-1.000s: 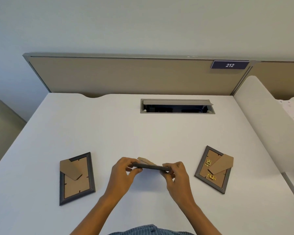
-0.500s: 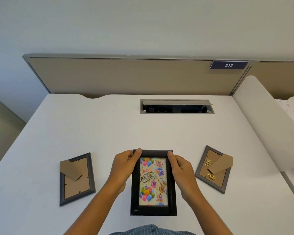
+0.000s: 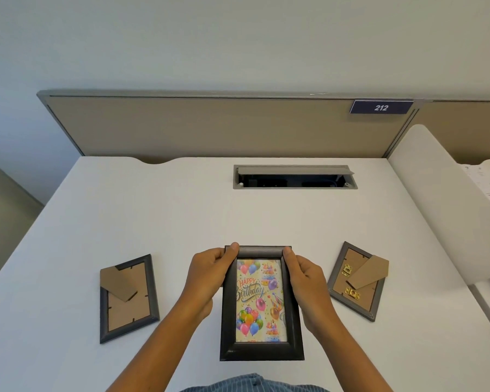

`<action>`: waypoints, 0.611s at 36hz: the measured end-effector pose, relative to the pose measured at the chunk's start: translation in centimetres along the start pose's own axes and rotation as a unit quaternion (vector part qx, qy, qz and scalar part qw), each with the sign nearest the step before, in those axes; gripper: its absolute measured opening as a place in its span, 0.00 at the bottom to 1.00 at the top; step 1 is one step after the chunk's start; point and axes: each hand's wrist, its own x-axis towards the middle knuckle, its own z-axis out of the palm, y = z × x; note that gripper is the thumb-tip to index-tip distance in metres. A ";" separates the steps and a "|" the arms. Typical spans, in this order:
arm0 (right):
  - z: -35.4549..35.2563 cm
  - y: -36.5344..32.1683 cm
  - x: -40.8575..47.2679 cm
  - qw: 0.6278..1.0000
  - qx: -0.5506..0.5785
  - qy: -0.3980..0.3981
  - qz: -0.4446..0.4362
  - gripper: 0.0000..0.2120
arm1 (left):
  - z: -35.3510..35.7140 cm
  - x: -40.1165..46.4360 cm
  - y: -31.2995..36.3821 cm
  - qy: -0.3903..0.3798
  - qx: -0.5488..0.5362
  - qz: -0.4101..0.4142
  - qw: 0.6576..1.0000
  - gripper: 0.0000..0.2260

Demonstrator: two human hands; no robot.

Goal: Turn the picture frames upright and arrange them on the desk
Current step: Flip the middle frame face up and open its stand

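Note:
I hold a black picture frame (image 3: 260,304) with a "Happy Birthday" balloon picture, its front facing me, near the front middle of the white desk (image 3: 181,216). My left hand (image 3: 210,273) grips its upper left side and my right hand (image 3: 306,281) its upper right side. A grey frame (image 3: 126,299) lies face down at the left, its brown back and stand flap showing. Another grey frame (image 3: 357,281) lies face down at the right, tilted, with gold hangers on its back.
An open grey cable box (image 3: 294,178) is sunk into the desk's far middle. A beige partition (image 3: 210,128) with a "212" label (image 3: 381,107) runs along the back. A white rounded divider (image 3: 441,199) borders the right side.
The middle frame was held edge-on with its back up; my hands have turned it over so the birthday picture faces me, and it now sits slightly lower and steadier.

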 end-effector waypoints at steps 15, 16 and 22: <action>-1.1 -1.0 -1.2 0.993 0.033 -0.039 -0.108 0.25 | 0.1 -0.9 0.8 -0.069 -0.131 0.038 0.988 0.14; -1.3 -0.9 -1.3 0.992 0.034 -0.047 -0.114 0.25 | 0.1 -1.0 0.7 -0.074 -0.144 0.047 0.986 0.14; -2.0 -0.6 -2.0 0.985 0.036 -0.093 -0.139 0.25 | 0.3 -1.0 0.5 -0.090 -0.184 0.090 0.975 0.15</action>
